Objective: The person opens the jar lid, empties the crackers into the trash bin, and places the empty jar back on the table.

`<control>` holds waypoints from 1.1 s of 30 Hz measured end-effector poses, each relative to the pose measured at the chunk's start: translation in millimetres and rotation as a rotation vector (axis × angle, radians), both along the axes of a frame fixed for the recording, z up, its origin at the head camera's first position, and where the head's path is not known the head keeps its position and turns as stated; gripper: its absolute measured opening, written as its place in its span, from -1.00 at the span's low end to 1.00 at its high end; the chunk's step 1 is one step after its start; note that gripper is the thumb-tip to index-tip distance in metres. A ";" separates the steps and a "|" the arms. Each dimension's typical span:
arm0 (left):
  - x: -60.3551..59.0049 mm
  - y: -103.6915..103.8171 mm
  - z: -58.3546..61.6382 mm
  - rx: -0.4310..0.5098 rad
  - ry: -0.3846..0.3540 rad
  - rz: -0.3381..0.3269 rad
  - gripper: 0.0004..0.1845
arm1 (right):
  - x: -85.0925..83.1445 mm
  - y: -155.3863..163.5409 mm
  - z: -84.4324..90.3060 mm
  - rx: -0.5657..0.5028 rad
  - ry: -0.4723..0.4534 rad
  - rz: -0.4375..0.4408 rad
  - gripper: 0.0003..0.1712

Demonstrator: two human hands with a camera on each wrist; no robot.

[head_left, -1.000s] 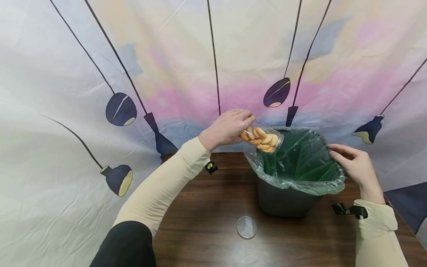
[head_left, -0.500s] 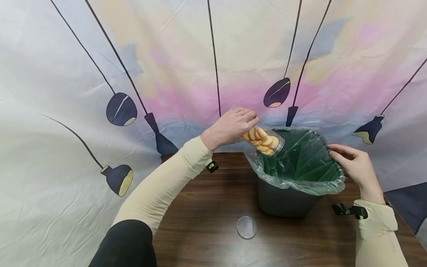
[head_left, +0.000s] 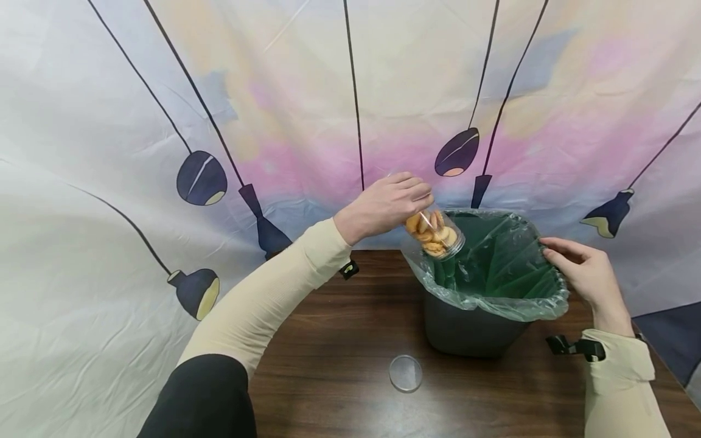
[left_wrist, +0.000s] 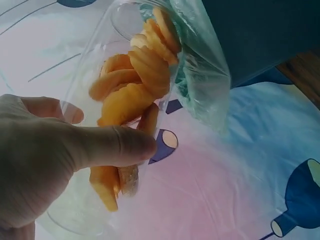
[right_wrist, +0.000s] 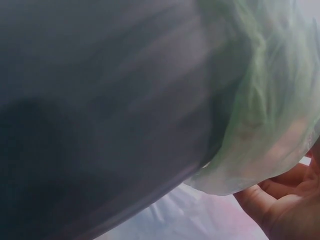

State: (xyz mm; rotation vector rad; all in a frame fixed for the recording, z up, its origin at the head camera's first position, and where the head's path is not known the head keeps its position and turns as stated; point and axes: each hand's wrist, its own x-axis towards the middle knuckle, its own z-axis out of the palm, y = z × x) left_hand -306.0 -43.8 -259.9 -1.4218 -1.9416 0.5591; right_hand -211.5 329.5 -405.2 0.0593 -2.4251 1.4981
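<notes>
A: Status of the clear jar (head_left: 436,232)?

B: Tipped mouth-down, held over the near-left corner of the bin (head_left: 476,331). The left hand (head_left: 386,205) is clamped round its upper end; in the left wrist view the thumb (left_wrist: 112,145) lies across the clear wall. Round orange crackers (left_wrist: 137,87) are stacked inside, crowded toward the mouth. In the head view the mouth sits just above the bag's rim.

A: And the bin?

B: Dark body, lined with a green bag (head_left: 495,267) folded out over the rim. It stands on the bench (head_left: 328,365), directly below and to the right of the left hand.

A: Right hand?

B: The right hand (head_left: 580,274) is at the bin's right rim, fingers against the bag's edge. Whether it pinches the plastic or only rests on it I cannot tell; in the right wrist view only a bit of palm shows beside the bag's fold (right_wrist: 260,130).

A: Anything else near the hands?

B: A round clear lid (head_left: 406,373) lies flat on the bench, nearer the person than the bin and between the two forearms, touching neither. Behind the hands hangs a pale backdrop (head_left: 164,91) printed with dark lamps.
</notes>
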 end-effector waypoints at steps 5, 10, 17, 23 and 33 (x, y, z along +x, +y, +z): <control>0.9 3.7 4.0 -0.020 0.017 -0.001 -0.62 | 0.2 -0.4 1.0 -0.005 -0.002 0.007 -0.56; 1.4 4.2 3.1 -0.039 0.005 0.011 -0.60 | 0.8 -1.7 0.0 0.006 -0.023 -0.010 -0.52; 5.1 9.2 6.1 -0.031 0.080 -0.053 -0.56 | 1.9 -0.3 -1.0 -0.021 0.018 0.022 -0.56; 7.8 13.5 9.7 -0.047 0.094 -0.065 -0.54 | 1.9 -0.5 -0.4 -0.004 -0.001 0.001 -0.52; 13.0 27.5 15.5 -0.060 0.155 -0.077 -0.56 | 1.4 3.2 -3.0 -0.005 0.003 -0.006 -0.52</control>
